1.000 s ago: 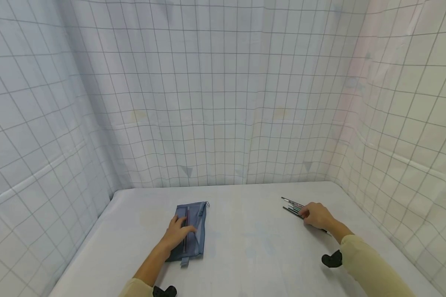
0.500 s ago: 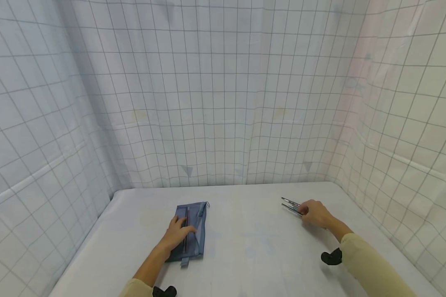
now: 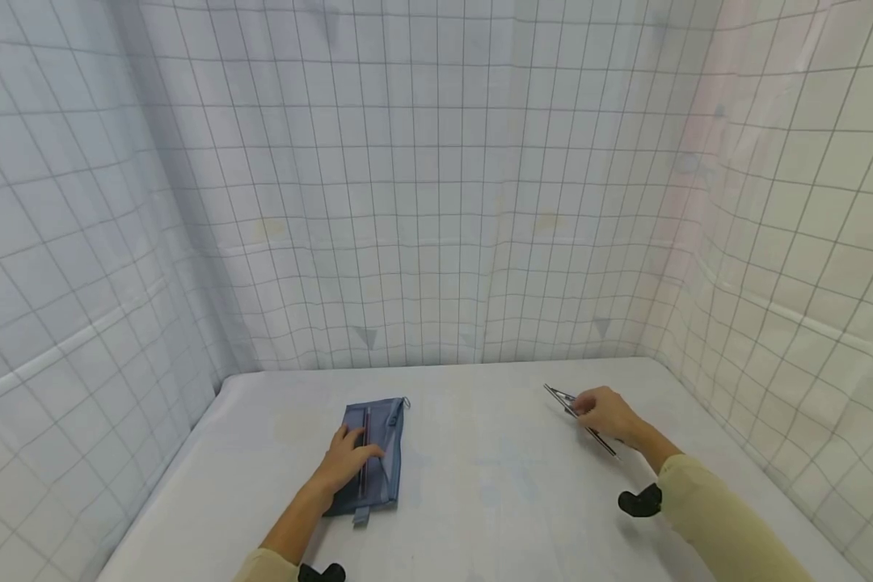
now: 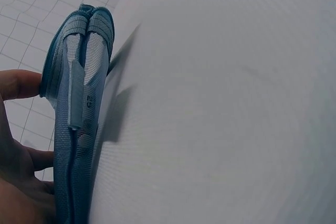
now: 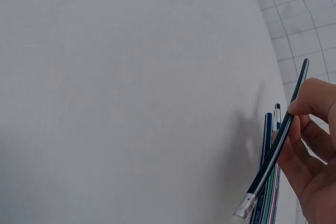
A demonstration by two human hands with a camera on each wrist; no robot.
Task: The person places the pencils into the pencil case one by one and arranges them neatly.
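My right hand (image 3: 609, 415) pinches a dark striped pencil (image 5: 269, 161) between thumb and fingers. Its silver ferrule and pale eraser point down toward the near side in the right wrist view. Several more pencils (image 5: 268, 124) lie beneath and behind it, partly hidden by the hand and the held pencil. On the left of the table my left hand (image 3: 343, 462) rests on a blue zippered pencil case (image 3: 390, 477), fingers spread over its top. The case's zipper edge and small fabric tab (image 4: 76, 95) show up close in the left wrist view.
A white-covered table (image 3: 473, 517) lies under both hands. White grid-patterned curtains (image 3: 436, 202) stand behind it and at both sides. Black wrist-worn pieces (image 3: 640, 501) sit at the sleeve cuffs.
My right hand has shifted slightly left, and one pencil now stands apart from the bunch at a steeper angle, in its fingers. The left hand and the pencil case stay in place.
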